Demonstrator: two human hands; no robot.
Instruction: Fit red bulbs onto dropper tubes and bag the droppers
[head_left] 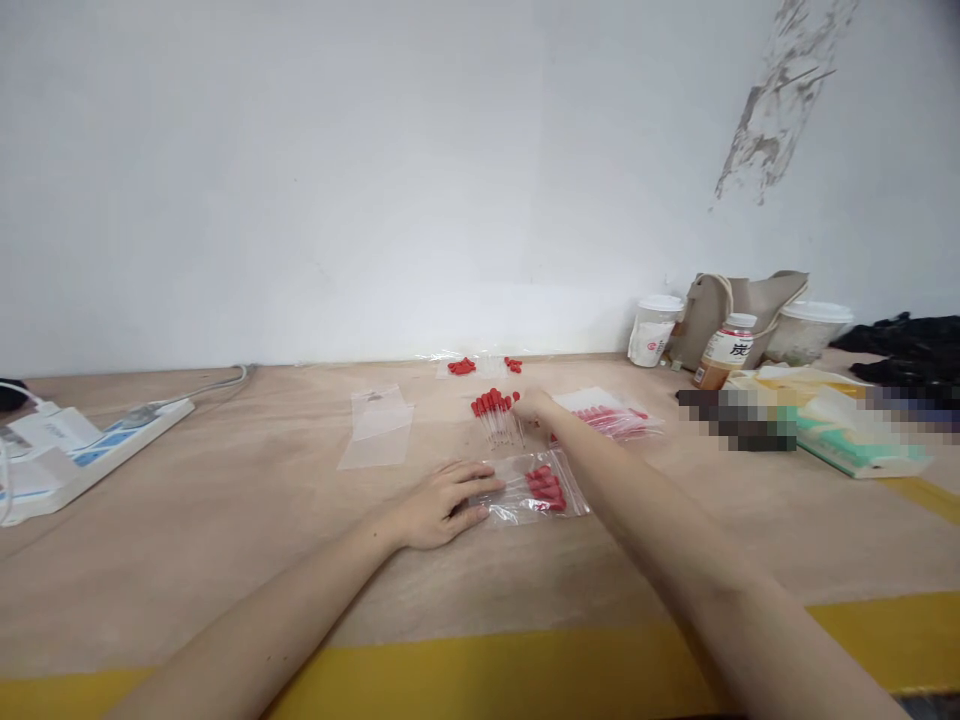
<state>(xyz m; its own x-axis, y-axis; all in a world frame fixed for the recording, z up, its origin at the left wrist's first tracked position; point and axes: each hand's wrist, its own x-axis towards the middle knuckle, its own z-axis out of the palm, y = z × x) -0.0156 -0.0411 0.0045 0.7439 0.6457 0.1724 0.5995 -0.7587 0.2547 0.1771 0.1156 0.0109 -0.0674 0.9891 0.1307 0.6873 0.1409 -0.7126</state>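
My left hand (448, 505) lies with fingers apart on the left end of a clear zip bag (510, 510). Inside that bag are several thin clear pieces with red bulbs (546, 488), which look like droppers. Just beyond the bag, a loose fanned row of the same droppers (491, 403) lies on the table. My right hand (534, 406) reaches over to the right side of this row, its fingers drawn together at one dropper (516, 397); the fingertips are partly hidden. Right behind my right forearm rests another bag of red-ended pieces (611, 420).
An empty clear bag (377, 428) lies flat at left. More red bulbs (462, 366) sit in a bag by the wall. A power strip (112, 450) is far left. Cups, a drink bottle (726, 352), a grey bag (697, 320) and a tissue pack (862, 440) stand right.
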